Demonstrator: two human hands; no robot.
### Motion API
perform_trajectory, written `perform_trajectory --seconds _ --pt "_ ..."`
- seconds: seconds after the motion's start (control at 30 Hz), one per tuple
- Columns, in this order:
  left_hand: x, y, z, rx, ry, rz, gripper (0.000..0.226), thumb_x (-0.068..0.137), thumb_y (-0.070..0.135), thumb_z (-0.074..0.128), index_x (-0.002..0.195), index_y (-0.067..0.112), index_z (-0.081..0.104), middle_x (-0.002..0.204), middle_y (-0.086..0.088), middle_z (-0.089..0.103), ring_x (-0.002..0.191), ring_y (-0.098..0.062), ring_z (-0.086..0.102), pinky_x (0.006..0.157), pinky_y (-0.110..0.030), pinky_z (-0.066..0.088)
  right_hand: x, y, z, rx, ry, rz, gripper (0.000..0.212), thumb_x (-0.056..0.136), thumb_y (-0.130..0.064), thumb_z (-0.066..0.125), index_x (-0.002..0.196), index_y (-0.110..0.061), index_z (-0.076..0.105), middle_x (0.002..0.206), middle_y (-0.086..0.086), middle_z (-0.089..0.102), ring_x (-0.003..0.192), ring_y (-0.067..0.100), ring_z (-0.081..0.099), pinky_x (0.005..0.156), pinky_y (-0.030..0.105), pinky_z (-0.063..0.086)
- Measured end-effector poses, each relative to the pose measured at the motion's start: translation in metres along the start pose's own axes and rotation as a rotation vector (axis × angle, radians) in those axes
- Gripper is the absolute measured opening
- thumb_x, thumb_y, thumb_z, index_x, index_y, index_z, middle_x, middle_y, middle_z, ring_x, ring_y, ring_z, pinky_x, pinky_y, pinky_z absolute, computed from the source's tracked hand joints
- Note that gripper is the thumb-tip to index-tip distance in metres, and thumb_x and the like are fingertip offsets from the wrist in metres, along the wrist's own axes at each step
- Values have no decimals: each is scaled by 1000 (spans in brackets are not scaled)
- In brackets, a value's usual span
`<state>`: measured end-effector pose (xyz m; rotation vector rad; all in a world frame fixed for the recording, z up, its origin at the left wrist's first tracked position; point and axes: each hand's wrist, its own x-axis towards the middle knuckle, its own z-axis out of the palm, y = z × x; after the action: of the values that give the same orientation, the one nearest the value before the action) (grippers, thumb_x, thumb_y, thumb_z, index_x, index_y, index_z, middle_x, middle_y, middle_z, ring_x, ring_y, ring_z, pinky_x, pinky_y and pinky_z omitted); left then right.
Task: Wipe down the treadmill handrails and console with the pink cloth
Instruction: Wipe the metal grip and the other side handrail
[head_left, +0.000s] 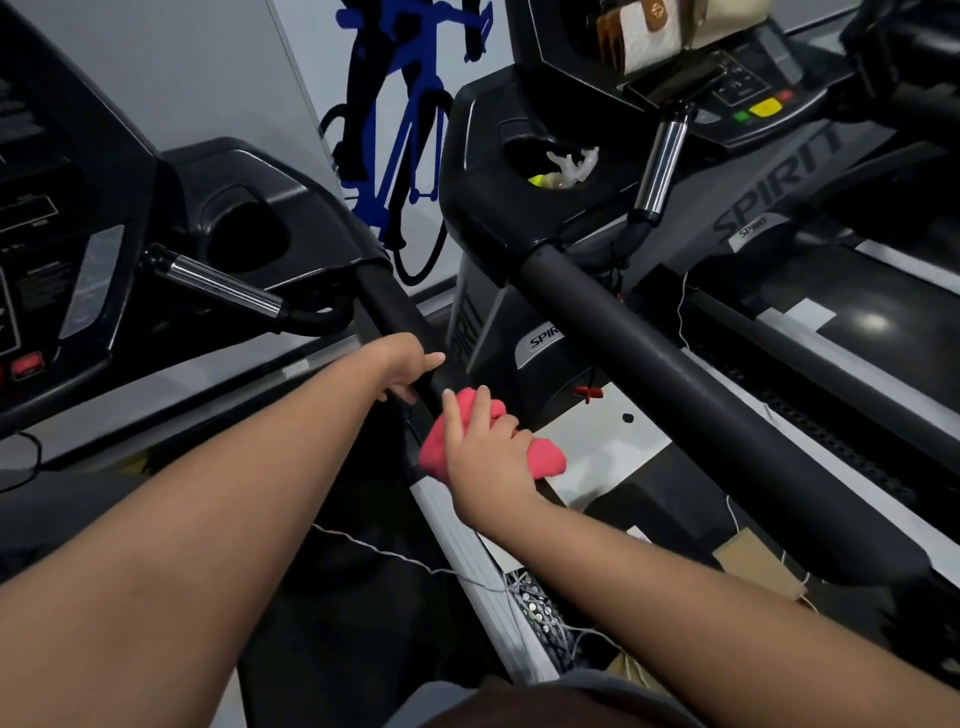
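Observation:
A black padded handrail (387, 306) of the left treadmill runs from its console (62, 249) down toward me. My left hand (402, 366) grips this rail from the left side. Just below it, my right hand (480, 447) holds the bunched pink cloth (545, 457) pressed against the same rail. The rail's lower end is hidden under the cloth and hand.
A second treadmill stands to the right with its own thick black handrail (675, 379), a console (753, 78) with coloured buttons and a cup holder (550, 161) holding crumpled plastic. Chrome pulse grips (223, 286) stick out from both consoles. A narrow floor gap with tags and string lies between the machines.

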<state>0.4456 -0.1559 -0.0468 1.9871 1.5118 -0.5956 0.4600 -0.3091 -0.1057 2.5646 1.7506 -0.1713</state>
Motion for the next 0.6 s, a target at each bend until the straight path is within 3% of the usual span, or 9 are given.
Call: perform_trajectory --seconds 0.07,0.13,0.17,0.23,0.3,0.37,0.47,0.53,0.6 --pt "-3 2 0 21 65 41 54 104 21 36 151 7 15 129 -12 58 118 -31 54 77 -28 45 9 2 -4 56 -47 20 101 84 -20 64 149 -14 -13 152 29 3 120 48 39 96 54 39" --pt "-9 3 -1 113 105 102 54 103 15 35 152 6 11 132 -12 56 119 -29 54 64 -23 39 29 5 -7 222 -111 65 114 75 -25 74 149 -16 -13 150 25 12 121 44 40 96 50 41" --pt "-10 3 -1 168 124 122 52 104 17 33 152 8 14 132 -13 57 118 -29 55 60 -20 34 42 9 -11 344 -143 82 118 70 -28 77 149 -16 -10 146 22 21 122 40 41 97 46 42" --pt "-10 4 -1 162 155 115 46 105 28 32 143 4 38 127 -18 59 116 -31 56 69 -20 34 67 25 -18 644 -227 72 115 66 -34 78 151 -13 4 136 14 41 119 30 49 96 34 44" --pt "-6 4 1 113 160 125 42 105 26 31 141 6 43 129 -21 57 114 -31 55 87 -28 37 83 45 -16 1003 -353 21 94 64 -37 78 143 -15 32 120 8 58 103 20 59 92 31 48" --pt "-2 4 2 37 130 86 43 105 20 28 148 19 32 128 -24 56 99 -28 54 97 -30 37 86 57 -5 1335 -484 -22 65 70 -36 74 127 -15 51 106 11 65 90 18 63 89 33 51" --pt "1 7 1 38 84 84 45 106 29 26 145 8 36 123 -26 58 96 -30 54 98 -34 37 74 66 11 1583 -548 42 41 85 -30 65 121 -15 52 94 6 67 74 11 66 74 25 54" --pt "4 8 0 76 78 77 53 105 35 25 139 -4 39 123 -28 57 102 -34 57 98 -34 37 59 73 21 1637 -605 122 30 92 -31 56 117 -15 51 83 1 70 65 8 67 65 22 56" --pt "4 8 1 80 72 82 50 106 31 24 142 -2 36 129 -27 53 108 -35 57 100 -35 36 41 82 21 1639 -724 184 26 96 -36 47 104 -14 55 68 -2 71 57 7 67 54 20 54"
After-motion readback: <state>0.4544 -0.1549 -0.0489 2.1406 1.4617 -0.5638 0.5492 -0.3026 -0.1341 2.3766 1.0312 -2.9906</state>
